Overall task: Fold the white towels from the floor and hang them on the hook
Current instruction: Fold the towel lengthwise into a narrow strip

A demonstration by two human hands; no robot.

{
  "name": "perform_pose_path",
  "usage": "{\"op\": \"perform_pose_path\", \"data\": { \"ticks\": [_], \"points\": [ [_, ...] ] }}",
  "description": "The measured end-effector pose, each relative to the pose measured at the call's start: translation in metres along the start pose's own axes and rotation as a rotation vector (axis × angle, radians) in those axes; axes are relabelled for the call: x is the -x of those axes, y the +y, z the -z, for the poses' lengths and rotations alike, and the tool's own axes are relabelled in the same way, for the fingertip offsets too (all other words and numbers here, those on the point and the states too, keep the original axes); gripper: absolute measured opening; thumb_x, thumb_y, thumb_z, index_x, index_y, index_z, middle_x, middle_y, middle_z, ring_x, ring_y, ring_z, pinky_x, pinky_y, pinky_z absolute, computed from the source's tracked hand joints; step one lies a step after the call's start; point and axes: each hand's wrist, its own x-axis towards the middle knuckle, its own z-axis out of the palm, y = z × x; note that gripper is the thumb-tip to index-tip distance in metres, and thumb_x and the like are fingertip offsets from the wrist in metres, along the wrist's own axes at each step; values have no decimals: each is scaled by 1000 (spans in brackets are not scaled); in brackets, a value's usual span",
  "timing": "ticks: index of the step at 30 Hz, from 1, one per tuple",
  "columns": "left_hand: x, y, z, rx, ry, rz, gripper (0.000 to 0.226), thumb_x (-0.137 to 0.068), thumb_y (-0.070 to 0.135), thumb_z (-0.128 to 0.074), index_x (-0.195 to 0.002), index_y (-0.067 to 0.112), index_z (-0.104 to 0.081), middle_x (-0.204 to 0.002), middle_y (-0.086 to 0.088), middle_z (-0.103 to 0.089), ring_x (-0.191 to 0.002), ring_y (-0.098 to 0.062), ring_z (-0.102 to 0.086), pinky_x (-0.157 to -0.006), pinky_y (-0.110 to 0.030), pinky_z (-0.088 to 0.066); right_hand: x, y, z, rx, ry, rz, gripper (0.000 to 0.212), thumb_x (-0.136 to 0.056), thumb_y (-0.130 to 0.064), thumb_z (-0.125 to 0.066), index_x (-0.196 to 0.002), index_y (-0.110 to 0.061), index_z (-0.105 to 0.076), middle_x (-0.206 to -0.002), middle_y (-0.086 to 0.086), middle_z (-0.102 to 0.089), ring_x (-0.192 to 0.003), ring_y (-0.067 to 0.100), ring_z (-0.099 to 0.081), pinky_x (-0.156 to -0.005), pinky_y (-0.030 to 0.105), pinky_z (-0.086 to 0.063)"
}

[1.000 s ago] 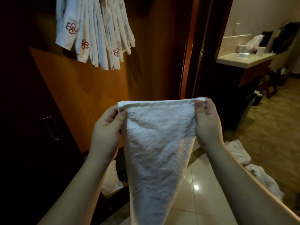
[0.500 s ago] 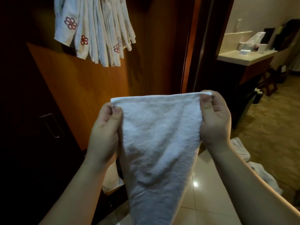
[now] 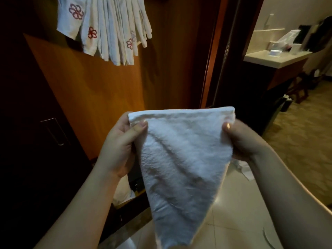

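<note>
Both hands had drifted slightly right and lower against the wooden wall since a moment earlier, and the towel's top edge now sloped up toward the right. The left hand (image 3: 122, 144) pinched the white towel (image 3: 181, 162) at its upper left corner, thumb on the front; the right hand (image 3: 240, 141) pinched the upper right corner likewise. It hung between them in the air, narrowing to a point below. Finished towels (image 3: 107, 29) hung on the wall at upper left; another white cloth (image 3: 242, 169) lay on the tiled floor (image 3: 233, 221).
</note>
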Motion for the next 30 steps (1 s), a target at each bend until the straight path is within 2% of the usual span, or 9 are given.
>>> {"op": "perform_pose_path", "data": {
  "ticks": [2,5,9,14,18,21,24,27,30],
  "points": [
    [-1,-4,2,-15,6,36,18,-74,33,-83,-89,29,-73,-93,-2,-75,-83,-17,-73,-64,-28,-58,3,18,6,-46,-100,-184,65,-65,-42,-91,-119,-10,-72,-122,17,-71,-116,31,-67,-92,38,-57],
    [-2,-9,10,-77,-12,74,15,-76,31,-82,-87,29,-71,-91,-1,-74,-82,-16,-73,-64,-26,-57,6,38,13,-155,-61,-256,63,-84,-29,-70,-137,0,-53,-137,23,-60,-130,38,-55,-110,48,-45],
    [-5,-14,25,-175,-6,76,8,-81,33,-75,-86,33,-69,-92,1,-74,-83,-17,-73,-64,-27,-57,1,48,14,-206,-18,-243,60,-84,-28,-66,-135,0,-53,-128,20,-65,-121,33,-62,-96,38,-53],
    [-9,-35,42,-264,163,136,17,-84,39,-73,-99,31,-70,-104,-6,-76,-92,-26,-75,-68,-34,-59,-8,64,-2,-202,106,-276,63,-80,-41,-70,-129,-3,-59,-124,17,-69,-119,32,-65,-89,35,-57],
    [2,-59,42,-249,296,176,18,-91,29,-65,-106,23,-74,-103,-8,-77,-94,-27,-75,-66,-29,-58,-8,78,-25,101,268,-261,40,-89,-58,-58,-107,-27,-76,-110,4,-76,-104,22,-73,-81,34,-57],
    [16,-76,30,-293,443,157,18,-95,28,-60,-103,22,-75,-98,-3,-78,-91,-23,-75,-71,-36,-60,-2,91,-48,330,391,-207,38,-85,-75,-46,-102,-52,-71,-104,-15,-76,-97,6,-72,-85,36,-54],
    [34,-87,13,-423,593,150,20,-93,41,-58,-99,29,-73,-95,8,-77,-92,-13,-73,-86,-45,-58,7,105,-70,405,469,-141,43,-89,-75,-37,-110,-52,-67,-106,-29,-71,-96,-10,-66,-85,24,-50],
    [51,-91,-7,-442,658,104,14,-98,41,-59,-99,35,-72,-96,20,-74,-92,1,-69,-81,-26,-56,19,116,-89,335,446,-121,54,-96,-68,-37,-139,-40,-53,-126,-17,-67,-115,-3,-61,-97,25,-49],
    [65,-91,-25,-390,600,85,19,-100,36,-59,-114,34,-71,-103,23,-73,-97,6,-68,-73,-8,-52,29,121,-102,268,410,-156,73,-87,-74,-40,-144,-29,-50,-130,-8,-65,-118,4,-62,-101,28,-49]
  ]
}}
